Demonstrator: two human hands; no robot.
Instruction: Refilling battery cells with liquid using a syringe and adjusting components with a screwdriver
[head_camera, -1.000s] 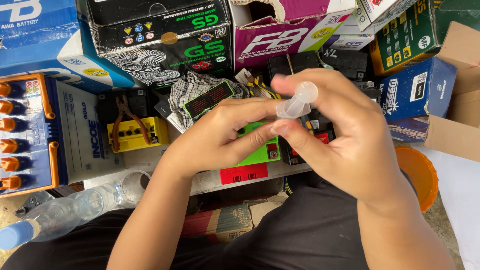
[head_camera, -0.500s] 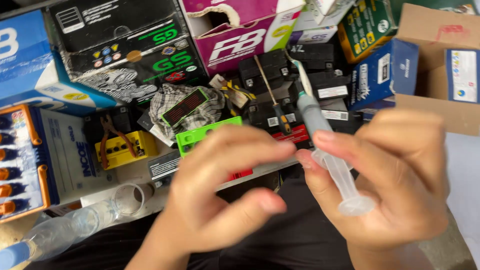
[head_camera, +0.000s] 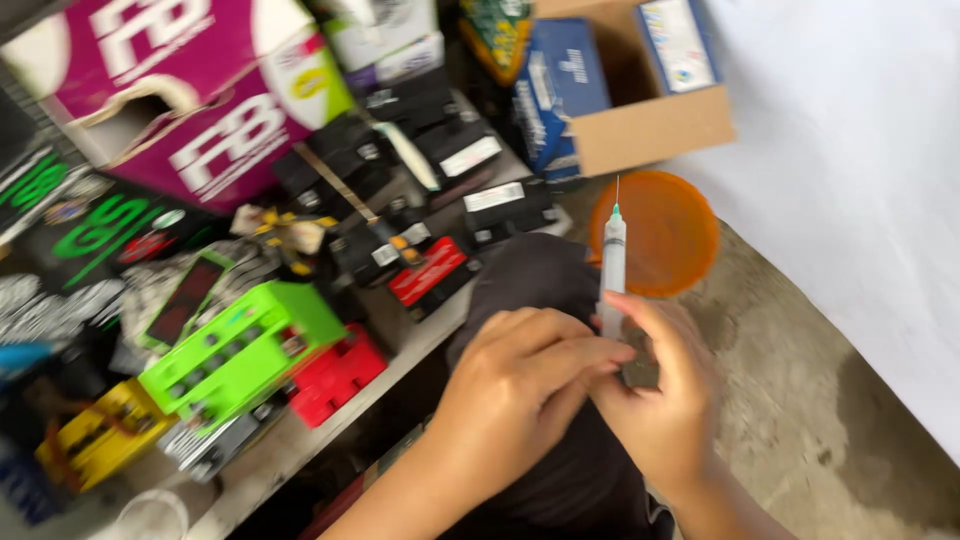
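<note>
A clear plastic syringe stands upright, its thin needle on a green hub pointing up in front of an orange round lid. My right hand grips the lower barrel, and a small dark piece shows in its palm. My left hand closes over the syringe's bottom end from the left, so the plunger is hidden. Both hands are above my dark-trousered knee.
A low shelf on the left carries a bright green battery, a red one, a yellow one and several black ones. Magenta and blue cartons are stacked behind. Bare concrete floor and a white sheet lie to the right.
The view has swung right and down. The syringe, earlier slanted with its plunger toward me, now stands with the needle up, and my left hand has closed onto its base.
</note>
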